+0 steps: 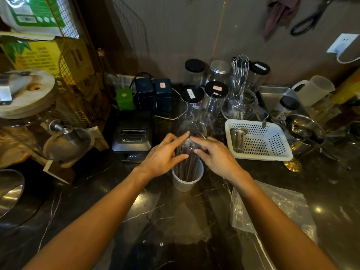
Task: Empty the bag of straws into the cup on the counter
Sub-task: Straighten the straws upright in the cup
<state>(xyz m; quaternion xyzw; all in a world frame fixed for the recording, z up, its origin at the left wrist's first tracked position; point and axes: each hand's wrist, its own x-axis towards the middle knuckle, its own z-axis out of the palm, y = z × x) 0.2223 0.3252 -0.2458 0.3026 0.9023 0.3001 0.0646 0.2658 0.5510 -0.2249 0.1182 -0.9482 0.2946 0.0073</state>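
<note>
A translucent plastic cup (pixel 185 183) stands on the dark marble counter (pixel 155 211) at centre. A bundle of dark wrapped straws (pixel 188 160) stands upright in it, tops above the rim. My left hand (pixel 163 154) is on the bundle's left side and my right hand (pixel 214 154) on its right, fingers spread and touching the straw tops. The clear plastic bag (pixel 272 209) lies flat and crumpled on the counter at the right, partly under my right forearm.
A black receipt printer (pixel 132 137) sits just left of the cup. A white perforated basket (pixel 259 141) holding a metal strainer is to the right. Clear jars with black lids (pixel 202 98) and a whisk (pixel 240 75) stand behind. A drink dispenser (pixel 39 117) is at the left.
</note>
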